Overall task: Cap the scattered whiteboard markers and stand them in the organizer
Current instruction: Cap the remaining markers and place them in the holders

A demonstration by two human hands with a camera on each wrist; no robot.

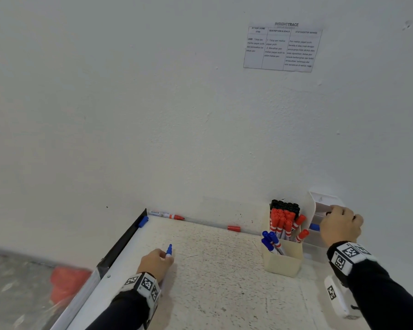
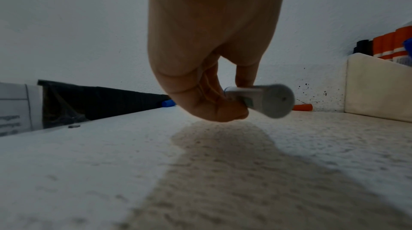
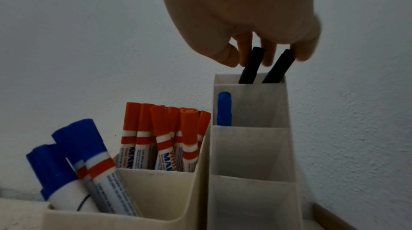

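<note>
Left hand (image 1: 156, 263) grips an uncapped blue marker (image 1: 169, 250), white barrel, low over the bench (image 1: 215, 270). Right hand (image 3: 240, 13) pinches two black markers (image 3: 252, 65) in the organizer (image 3: 249, 145) top slot; one blue marker (image 3: 224, 108) stands one slot lower.

Head view high, facing wall; wrist views low, close, sharing organizer (image 3: 160, 191).

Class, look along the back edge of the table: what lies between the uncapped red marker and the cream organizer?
A loose red cap lies between the red marker and the cream organizer, shown in the head view.
</note>
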